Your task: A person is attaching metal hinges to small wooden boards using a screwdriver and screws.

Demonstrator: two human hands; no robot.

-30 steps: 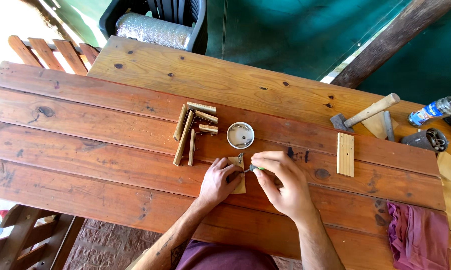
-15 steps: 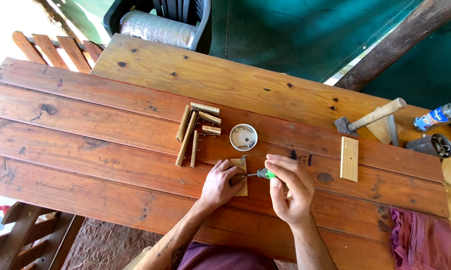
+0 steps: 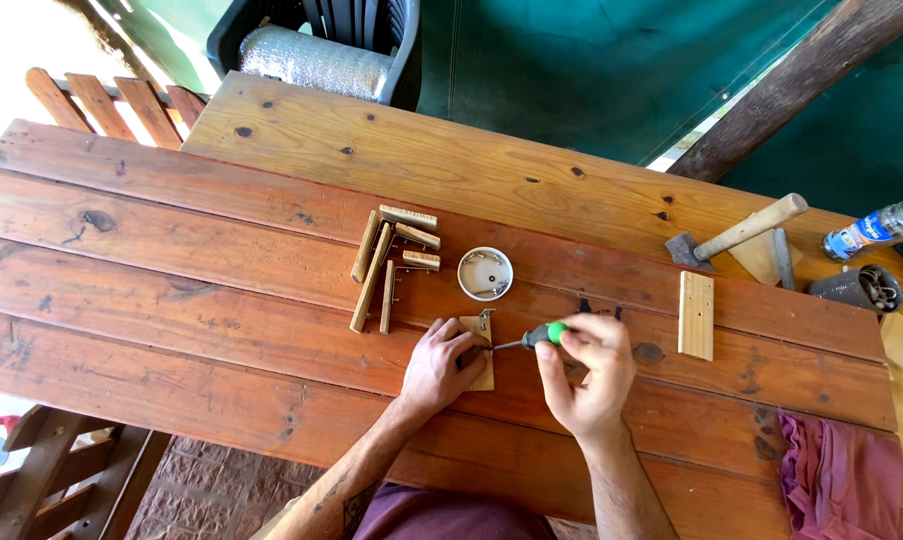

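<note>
My left hand (image 3: 438,366) presses down on a small pale wood block (image 3: 479,372) lying on the red-brown plank table (image 3: 191,320). A small metal bracket (image 3: 484,322) sits at the block's top edge. My right hand (image 3: 586,372) grips a green-handled screwdriver (image 3: 533,337) held almost level, its tip pointing left at the block near my left fingers. A round white lid (image 3: 485,273) holding a few small metal pieces lies just above the hands.
Several thin wood sticks (image 3: 383,268) lie left of the lid. A pale drilled wood strip (image 3: 696,315), a hammer (image 3: 739,236), a plastic bottle (image 3: 876,229) and a tin (image 3: 857,288) sit at the right. A purple cloth (image 3: 839,478) hangs at the right edge. A dark chair (image 3: 316,45) stands beyond.
My right hand has shifted right and turned the screwdriver level, its tip now at the block. My left hand stays on the block.
</note>
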